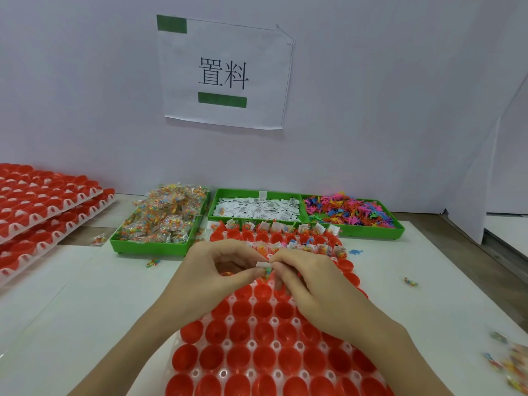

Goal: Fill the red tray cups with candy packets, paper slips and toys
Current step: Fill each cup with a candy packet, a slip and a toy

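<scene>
We see the left hand and right hand meeting over the red plastic cup tray, fingers pinched together on a small white paper slip and a colourful candy packet. The tray's far cups already hold packets and slips.

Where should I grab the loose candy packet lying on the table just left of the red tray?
Pinch the candy packet by its flat outer edges, coming straight down from above. It lies flat and apart from the green bin, with bare table around it, so fingers probably fit either side.
</scene>
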`<state>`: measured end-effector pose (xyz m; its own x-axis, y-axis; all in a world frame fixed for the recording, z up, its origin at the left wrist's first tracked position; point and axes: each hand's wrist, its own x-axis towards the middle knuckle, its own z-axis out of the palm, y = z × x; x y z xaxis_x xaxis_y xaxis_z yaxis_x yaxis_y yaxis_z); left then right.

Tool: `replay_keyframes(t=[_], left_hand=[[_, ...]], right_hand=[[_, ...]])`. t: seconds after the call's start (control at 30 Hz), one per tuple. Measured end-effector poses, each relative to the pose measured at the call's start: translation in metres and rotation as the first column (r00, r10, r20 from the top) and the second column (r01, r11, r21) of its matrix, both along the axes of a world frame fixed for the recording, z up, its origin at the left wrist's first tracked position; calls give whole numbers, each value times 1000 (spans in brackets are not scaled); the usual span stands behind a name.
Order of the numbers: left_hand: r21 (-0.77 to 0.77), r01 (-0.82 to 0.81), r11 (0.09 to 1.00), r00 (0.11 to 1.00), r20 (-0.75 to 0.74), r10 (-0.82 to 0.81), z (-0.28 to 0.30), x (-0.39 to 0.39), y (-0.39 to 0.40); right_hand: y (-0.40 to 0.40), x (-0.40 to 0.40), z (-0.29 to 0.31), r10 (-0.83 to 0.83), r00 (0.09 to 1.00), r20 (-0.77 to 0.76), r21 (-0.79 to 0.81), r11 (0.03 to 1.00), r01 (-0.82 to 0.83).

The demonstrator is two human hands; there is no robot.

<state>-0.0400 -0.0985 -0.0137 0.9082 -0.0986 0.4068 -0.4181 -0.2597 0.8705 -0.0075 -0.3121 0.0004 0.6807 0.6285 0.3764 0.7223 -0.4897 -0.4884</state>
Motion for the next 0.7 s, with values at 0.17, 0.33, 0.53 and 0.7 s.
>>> replay_keyframes(t=[0.17,0.33,0.53,0.7], left_hand=[[14,-39,999,999,-9,39,1,0,2],[8,-62,998,998,-12,62,4,-2,3],[6,-71,997,997,-24,71,7,-3,3],[-7,-91,996,995,-33,90,8,-3,5]], right_hand=[[-8,8,0,-51,998,-35,32,998,53],[-25,17,12,-113,983,-147,203,969,141],[-52,60,19,-341,910,-234,319,857,404],[-75,134,15,-602,754,-264,191,733,652]])
